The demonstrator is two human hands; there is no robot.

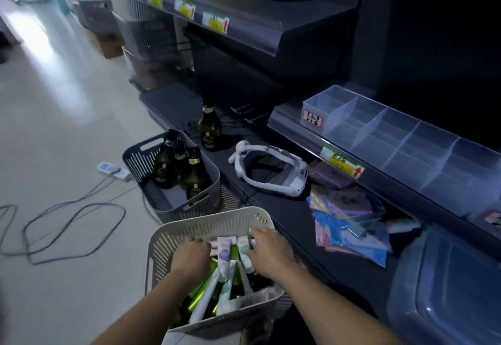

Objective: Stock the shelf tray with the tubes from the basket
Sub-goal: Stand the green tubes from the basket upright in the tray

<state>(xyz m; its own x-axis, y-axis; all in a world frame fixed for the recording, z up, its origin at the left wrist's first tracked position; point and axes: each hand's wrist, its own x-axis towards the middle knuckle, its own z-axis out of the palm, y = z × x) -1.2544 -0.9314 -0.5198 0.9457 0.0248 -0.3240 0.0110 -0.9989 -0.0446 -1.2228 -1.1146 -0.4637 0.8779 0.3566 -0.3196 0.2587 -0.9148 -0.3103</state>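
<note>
A cream slotted basket (206, 226) stands on the floor below me and holds several white and green tubes (224, 256). Both of my hands are inside it. My left hand (191, 256) has its fingers curled down among the tubes at the far left; what it holds is hidden. My right hand (267, 248) reaches over the tubes at the far right, fingers bent onto a white tube. The clear divided shelf tray (385, 138) sits on the middle shelf at the right, with nothing in its visible compartments.
A grey basket (211, 179) with dark bottles stands beyond the cream one, and one bottle (209, 127) stands on the low shelf. A white headset (271, 171) and packets (349, 225) lie on that shelf. A clear bin (447, 290) is at right. Cables (67, 225) trail on the floor.
</note>
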